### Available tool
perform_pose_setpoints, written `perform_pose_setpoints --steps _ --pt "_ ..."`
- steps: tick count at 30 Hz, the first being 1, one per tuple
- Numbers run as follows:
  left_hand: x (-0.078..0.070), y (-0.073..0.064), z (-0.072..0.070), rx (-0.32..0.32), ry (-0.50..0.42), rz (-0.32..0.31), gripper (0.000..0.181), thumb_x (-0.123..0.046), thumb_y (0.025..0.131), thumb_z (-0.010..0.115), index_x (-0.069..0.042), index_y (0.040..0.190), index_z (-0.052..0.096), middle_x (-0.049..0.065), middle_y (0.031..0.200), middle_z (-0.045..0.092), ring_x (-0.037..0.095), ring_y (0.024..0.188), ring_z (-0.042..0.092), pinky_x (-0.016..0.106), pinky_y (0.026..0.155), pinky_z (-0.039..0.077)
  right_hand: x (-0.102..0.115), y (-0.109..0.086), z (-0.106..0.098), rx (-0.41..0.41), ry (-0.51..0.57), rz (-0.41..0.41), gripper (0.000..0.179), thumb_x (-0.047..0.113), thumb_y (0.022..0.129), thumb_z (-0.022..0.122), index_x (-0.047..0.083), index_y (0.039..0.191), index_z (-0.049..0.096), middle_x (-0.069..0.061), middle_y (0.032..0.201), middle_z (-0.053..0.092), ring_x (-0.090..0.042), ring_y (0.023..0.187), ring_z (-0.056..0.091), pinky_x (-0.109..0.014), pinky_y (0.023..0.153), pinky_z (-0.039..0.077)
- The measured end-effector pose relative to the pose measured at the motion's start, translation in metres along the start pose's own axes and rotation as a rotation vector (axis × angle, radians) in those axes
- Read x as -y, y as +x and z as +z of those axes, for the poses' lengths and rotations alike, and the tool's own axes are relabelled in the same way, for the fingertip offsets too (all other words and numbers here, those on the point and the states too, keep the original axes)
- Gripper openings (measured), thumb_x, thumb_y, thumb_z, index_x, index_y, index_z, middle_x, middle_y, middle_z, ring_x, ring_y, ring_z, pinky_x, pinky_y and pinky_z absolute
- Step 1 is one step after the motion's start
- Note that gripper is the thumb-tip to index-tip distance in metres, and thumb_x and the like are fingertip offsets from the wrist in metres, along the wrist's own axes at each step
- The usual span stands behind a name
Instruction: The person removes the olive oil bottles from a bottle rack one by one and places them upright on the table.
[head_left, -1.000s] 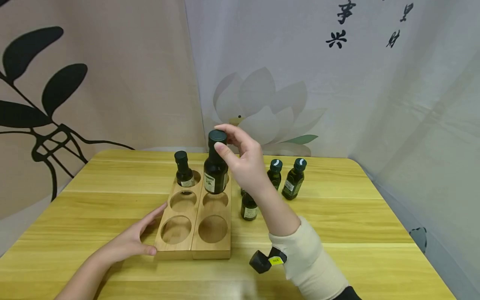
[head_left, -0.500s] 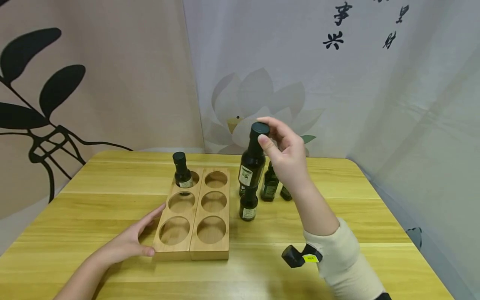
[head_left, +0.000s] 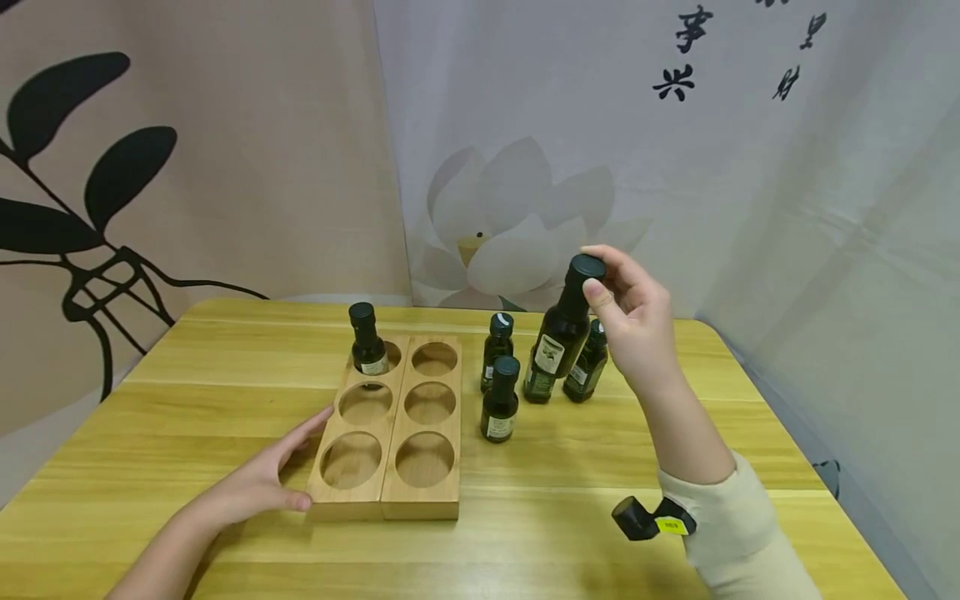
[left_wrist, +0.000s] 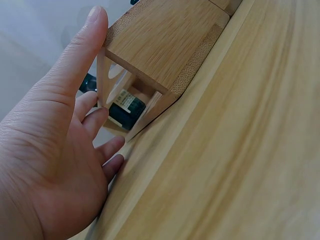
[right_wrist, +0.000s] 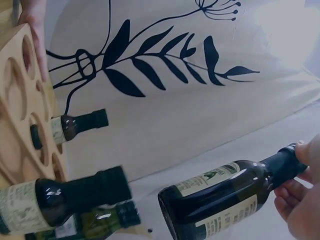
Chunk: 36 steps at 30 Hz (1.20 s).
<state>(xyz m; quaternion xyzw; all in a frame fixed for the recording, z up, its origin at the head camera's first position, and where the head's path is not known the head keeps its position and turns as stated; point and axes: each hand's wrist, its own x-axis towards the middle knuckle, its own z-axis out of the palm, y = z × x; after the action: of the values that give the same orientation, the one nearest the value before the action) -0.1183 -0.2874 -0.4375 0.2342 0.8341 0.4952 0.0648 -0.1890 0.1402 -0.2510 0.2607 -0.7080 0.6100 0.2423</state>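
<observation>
Currently the right hand (head_left: 637,325) pinches a dark bottle (head_left: 560,333) by its capped neck, thumb on one side and fingers on the other, holding it aloft and slanted, its base towards the left hand's side. The left hand (head_left: 262,483) is spread rather than closed, thumb against the near corner of a wooden rack (head_left: 420,510) and index finger along the side; it grips nothing else. Directly beside that hand, the rack is two blocks lying side by side, each with three round holes. One bottle (head_left: 369,350) sits in the row next to the left hand, in the hole farthest from the person. Between the rack and the right hand, four more capped bottles stand on the worktop (head_left: 525,533). A front bottle (head_left: 499,408) is closest to the rack's outer side, with a second bottle (head_left: 497,342) just behind it, partly covered by it. A third bottle (head_left: 537,385) is largely hidden behind the one in the right hand, and a fourth bottle (head_left: 587,371) stands just left of the right wrist, its top partly masked by the thumb and held glass. Beyond both hands hangs a pale curtain (head_left: 540,100) printed with flowers, leaves and dark characters.
</observation>
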Motion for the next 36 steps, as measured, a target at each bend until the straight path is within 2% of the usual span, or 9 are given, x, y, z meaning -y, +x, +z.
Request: perform_pose_setpoints --steps 5,10,16,28,36 --pt "0.002 0.001 -0.001 -0.002 -0.004 -0.01 0.098 -0.053 0.079 0.073 -0.026 0.155 0.017 0.021 0.156 0.015 0.055 0.128 0.025 0.078 0.091 0.02 -0.011 -0.01 -0.007 -0.006 -0.026 0.035 0.029 -0.006 0.093 0.055 -0.008 0.122 0.057 -0.009 0.106 0.059 -0.021 0.093 0.057 -0.022 0.079 0.05" --pt "0.003 0.0 0.0 -0.003 0.004 -0.01 0.099 -0.053 0.078 0.073 -0.026 0.155 0.017 0.022 0.155 0.016 0.056 0.128 0.027 0.078 0.091 0.021 -0.026 -0.022 -0.008 0.0 -0.024 0.032 0.029 -0.008 0.093 0.055 -0.01 0.122 0.056 -0.01 0.105 0.059 -0.019 0.094 0.057 -0.02 0.079 0.05" --pt "0.002 0.0 0.0 0.0 -0.002 -0.008 0.099 -0.054 0.079 0.073 -0.026 0.155 0.017 0.021 0.155 0.016 0.056 0.128 0.026 0.078 0.091 0.02 -0.046 -0.037 -0.007 0.007 -0.026 0.033 0.03 -0.011 0.091 0.056 -0.011 0.122 0.056 -0.009 0.105 0.059 -0.016 0.097 0.058 -0.02 0.08 0.05" --pt "0.007 0.001 -0.001 0.002 -0.008 -0.014 0.099 -0.053 0.078 0.074 -0.026 0.155 0.016 0.02 0.156 0.015 0.055 0.129 0.024 0.079 0.091 0.018 -0.079 -0.065 -0.004 0.029 -0.049 0.125 0.03 -0.008 0.091 0.058 -0.01 0.121 0.056 -0.019 0.106 0.058 -0.016 0.098 0.057 -0.019 0.081 0.049" --pt "0.003 0.0 0.0 0.001 0.0 -0.01 0.098 -0.054 0.079 0.072 -0.026 0.155 0.016 0.023 0.154 0.019 0.054 0.128 0.026 0.078 0.091 0.021 -0.094 -0.079 0.002 0.033 -0.044 0.127 0.03 -0.01 0.09 0.059 -0.009 0.12 0.057 -0.019 0.107 0.058 -0.016 0.1 0.056 -0.017 0.084 0.047"
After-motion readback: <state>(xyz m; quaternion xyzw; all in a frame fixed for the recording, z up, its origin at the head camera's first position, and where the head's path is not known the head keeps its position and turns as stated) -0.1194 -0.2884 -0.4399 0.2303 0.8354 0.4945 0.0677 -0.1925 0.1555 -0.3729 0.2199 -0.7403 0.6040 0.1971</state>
